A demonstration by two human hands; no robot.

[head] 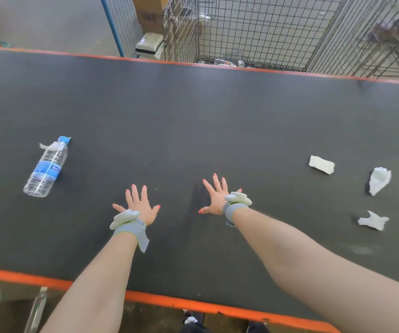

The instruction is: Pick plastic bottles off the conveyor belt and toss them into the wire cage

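Lying on belt (193, 116), one plastic bottle (46, 168), three paper scraps (321, 164) (379, 180) (373, 220)

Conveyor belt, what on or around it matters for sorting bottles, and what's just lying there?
For the job: plastic bottle, on its side; conveyor belt; wire cage beyond the far edge; left hand and right hand, spread open, holding nothing.
Just lying about: folded paper scrap, crumpled paper scrap, torn paper scrap, all on the belt's right; white wrapped bundle beside the cage.
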